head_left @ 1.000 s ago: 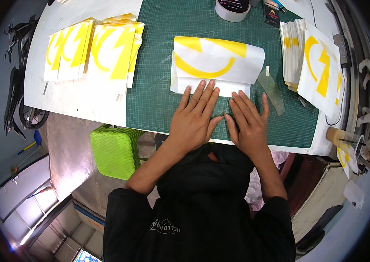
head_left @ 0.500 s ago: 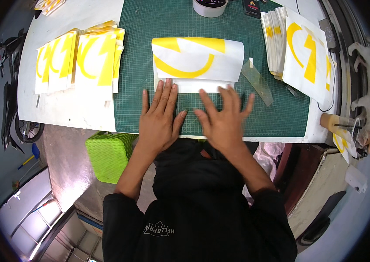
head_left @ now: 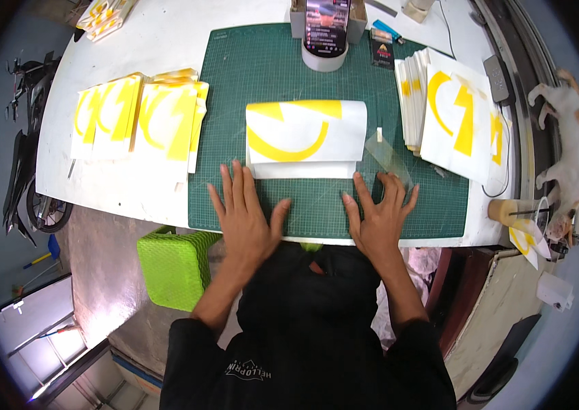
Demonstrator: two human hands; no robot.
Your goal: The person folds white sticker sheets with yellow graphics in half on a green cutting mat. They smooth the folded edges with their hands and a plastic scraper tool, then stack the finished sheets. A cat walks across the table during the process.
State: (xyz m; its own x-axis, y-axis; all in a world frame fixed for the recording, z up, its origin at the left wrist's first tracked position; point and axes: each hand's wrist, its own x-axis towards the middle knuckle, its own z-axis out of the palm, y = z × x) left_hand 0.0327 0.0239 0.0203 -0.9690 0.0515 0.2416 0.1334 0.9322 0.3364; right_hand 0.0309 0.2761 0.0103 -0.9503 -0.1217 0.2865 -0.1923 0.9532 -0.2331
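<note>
A white sheet with yellow shapes (head_left: 342,140) lies folded over on the green cutting mat (head_left: 316,212), a plain white strip showing along its near edge. My left hand (head_left: 245,222) rests spread on the mat, its fingertips by the sheet's near left corner. To the right, my right hand (head_left: 379,222) also has its fingers apart, the fingertips close to the near right corner. Neither hand holds anything. Just beyond my right fingers is a see-through plastic strip (head_left: 390,158) with a small white end.
Stacks of yellow-and-white printed sheets lie at the left (head_left: 166,126) and right (head_left: 448,130). A phone (head_left: 325,31) stands on a round white base at the back, near a small dark box (head_left: 382,53). At the right edge are a drink cup (head_left: 508,208) and a cat (head_left: 566,130).
Both hands have drawn back toward me, off the sheet's near edge, and spread apart. The view has tilted, so more of the table's far side shows. The sheet stays folded.
</note>
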